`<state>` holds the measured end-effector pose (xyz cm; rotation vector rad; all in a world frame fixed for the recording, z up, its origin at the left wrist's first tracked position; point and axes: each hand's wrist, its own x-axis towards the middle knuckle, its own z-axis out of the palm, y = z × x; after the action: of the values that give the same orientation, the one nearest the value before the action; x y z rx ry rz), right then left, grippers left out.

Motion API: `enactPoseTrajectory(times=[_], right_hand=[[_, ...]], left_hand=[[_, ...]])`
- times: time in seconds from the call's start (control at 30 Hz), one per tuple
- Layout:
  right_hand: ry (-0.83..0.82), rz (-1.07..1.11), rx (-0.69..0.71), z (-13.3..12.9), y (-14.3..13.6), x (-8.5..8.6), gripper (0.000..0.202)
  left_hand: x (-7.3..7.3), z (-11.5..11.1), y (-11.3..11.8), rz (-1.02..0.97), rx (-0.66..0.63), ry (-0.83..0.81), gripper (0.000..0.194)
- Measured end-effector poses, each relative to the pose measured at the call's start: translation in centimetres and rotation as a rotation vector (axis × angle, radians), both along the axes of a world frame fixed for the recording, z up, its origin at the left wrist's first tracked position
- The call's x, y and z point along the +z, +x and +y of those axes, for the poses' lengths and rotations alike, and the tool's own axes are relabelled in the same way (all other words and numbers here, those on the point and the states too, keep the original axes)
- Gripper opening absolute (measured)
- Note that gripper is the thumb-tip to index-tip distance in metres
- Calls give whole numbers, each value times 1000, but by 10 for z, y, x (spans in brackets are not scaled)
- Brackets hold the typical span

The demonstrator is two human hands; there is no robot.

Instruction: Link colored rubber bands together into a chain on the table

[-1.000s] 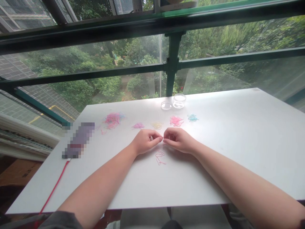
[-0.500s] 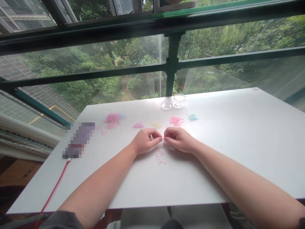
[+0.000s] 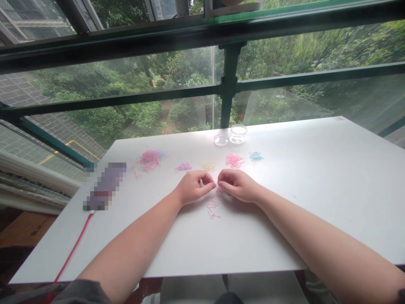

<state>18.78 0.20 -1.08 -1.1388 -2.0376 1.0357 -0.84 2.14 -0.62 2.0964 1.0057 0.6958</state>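
Observation:
My left hand and my right hand face each other over the white table, fingertips pinched and almost touching. What they hold, if anything, is too small to make out. Just below them lie thin pink loops. Behind the hands sit small piles of loops: purple, yellow, pink and teal. Farther left is a larger mixed pile, mostly pink with some blue.
A clear round jar and a clear lid stand near the table's back edge. At the left lies a blurred-out dark object with a red cable. Green window bars run behind the table.

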Motion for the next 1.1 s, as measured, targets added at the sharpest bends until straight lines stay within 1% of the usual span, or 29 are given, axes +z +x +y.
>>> enactPoseTrajectory(times=[0.23, 0.53, 0.7, 0.9, 1.1], right_hand=[[8, 9, 4, 0, -1, 0, 6], [31, 6, -9, 0, -1, 0, 5], [0, 33, -2, 0, -1, 0, 4], [-67, 119, 22, 1, -1, -1, 5], [-64, 119, 29, 1, -1, -1, 5]], left_hand=[[-2, 1, -1, 28, -29, 1, 18], [-1, 0, -1, 28, -43, -8, 15], [-1, 0, -1, 21, -54, -13, 14], [0, 0, -1, 33, -78, -9, 14], [0, 0, -2, 38, -79, -2, 12]])
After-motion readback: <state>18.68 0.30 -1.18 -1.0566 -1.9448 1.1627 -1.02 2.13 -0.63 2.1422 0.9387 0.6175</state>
